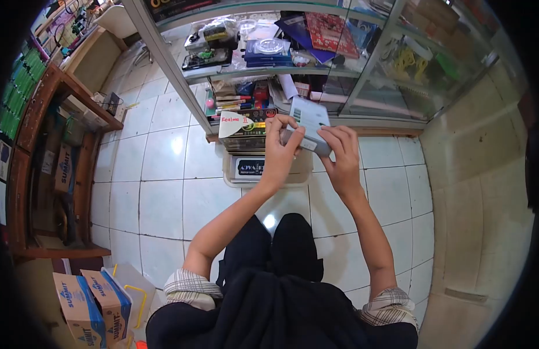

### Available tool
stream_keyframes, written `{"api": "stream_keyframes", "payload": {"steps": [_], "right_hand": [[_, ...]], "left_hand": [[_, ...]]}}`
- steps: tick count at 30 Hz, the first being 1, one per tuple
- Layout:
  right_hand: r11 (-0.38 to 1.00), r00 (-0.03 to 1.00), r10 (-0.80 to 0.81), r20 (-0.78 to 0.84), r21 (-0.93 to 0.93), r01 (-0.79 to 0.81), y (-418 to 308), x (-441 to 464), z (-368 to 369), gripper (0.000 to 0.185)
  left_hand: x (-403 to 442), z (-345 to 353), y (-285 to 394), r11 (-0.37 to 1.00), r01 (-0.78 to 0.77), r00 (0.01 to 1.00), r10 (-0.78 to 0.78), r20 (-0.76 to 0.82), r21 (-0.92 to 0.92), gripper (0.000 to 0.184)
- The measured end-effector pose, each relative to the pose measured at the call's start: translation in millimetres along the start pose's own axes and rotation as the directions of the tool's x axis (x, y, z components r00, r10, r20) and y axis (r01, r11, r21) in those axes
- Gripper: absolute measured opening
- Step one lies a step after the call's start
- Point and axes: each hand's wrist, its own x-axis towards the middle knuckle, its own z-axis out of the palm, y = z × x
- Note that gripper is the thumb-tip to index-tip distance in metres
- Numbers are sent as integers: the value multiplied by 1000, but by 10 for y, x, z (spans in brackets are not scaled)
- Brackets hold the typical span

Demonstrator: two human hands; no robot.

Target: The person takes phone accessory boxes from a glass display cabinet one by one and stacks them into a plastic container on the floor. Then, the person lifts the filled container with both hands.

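Note:
A flat pale grey-white box (310, 113) with small printed marks is held up between both hands, tilted, in front of the cabinet. My left hand (280, 148) grips its left edge, fingers curled over the top. My right hand (342, 151) holds the lower right edge. What the box contains is hidden. Below the hands, a translucent plastic bin (297, 179) stands on the floor. It holds packages, among them a black-and-white labelled one (250, 168) and a row of dark boxes with a white card (230, 124) marked "Realme" in red.
A glass display cabinet (362, 70) with crowded shelves stands ahead; its lower shelf holds markers (234, 104). Wooden shelving (19, 186) is at the left. Cardboard Summit boxes (77, 302) stand at lower left. A pale wall (470, 232) is on the right, and white tiles (162, 200) cover the floor.

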Motion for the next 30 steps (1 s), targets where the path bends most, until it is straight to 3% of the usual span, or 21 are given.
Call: {"api": "stream_keyframes", "payload": {"steps": [1, 3, 6, 8, 10, 11, 12, 15, 18, 21, 24, 26, 30], "right_hand": [[997, 997, 58, 51, 43, -60, 96, -68, 50, 48], [980, 981, 140, 134, 126, -157, 326, -190, 175, 37], [947, 950, 215, 225, 191, -259, 598, -362, 454, 33], [920, 926, 263, 270, 221, -325, 780, -466, 683, 31], [894, 863, 353, 362, 143, -425, 962, -552, 899, 35], [906, 883, 309, 353, 171, -386, 1061, -600, 997, 37], [907, 882, 304, 361, 172, -384, 1172, -652, 1093, 37], [911, 863, 293, 412, 154, -382, 1518, -843, 1439, 35], [896, 817, 307, 487, 140, -421, 1766, -956, 1675, 36], [875, 750, 343, 566, 99, -475, 1822, -958, 1829, 37], [877, 768, 351, 536, 99, -470, 1881, -979, 2006, 37], [964, 860, 219, 462, 32, -262, 1935, -973, 2095, 38], [952, 840, 250, 482, 37, -305, 1969, -1036, 2177, 42]], "left_hand": [[23, -79, -185, 1000, -2, 1000, 2, 5, 12, 17], [148, -228, -593, 977, 204, 977, -198, 81, -70, 23], [214, -335, -991, 978, 190, 976, -198, 88, 86, 27], [308, -453, -1408, 981, 163, 983, -170, 64, 103, 35], [323, -447, -1609, 917, -1, 998, 28, -63, 399, 47], [316, -448, -1660, 944, 93, 996, -85, -38, 316, 63], [307, -466, -1796, 945, 96, 995, -86, -46, 312, 63], [216, -482, -2145, 749, -60, 998, 63, 19, 660, 84], [220, -437, -2382, 723, -127, 989, 147, 28, 679, 86], [304, -422, -2631, 702, -37, 995, 88, -35, 711, 86], [409, -421, -2815, 636, 22, 992, 79, -94, 771, 85], [489, -407, -2902, 614, 62, 991, 55, -121, 787, 85], [546, -459, -3168, 619, 79, 989, 48, -138, 781, 85]]}}
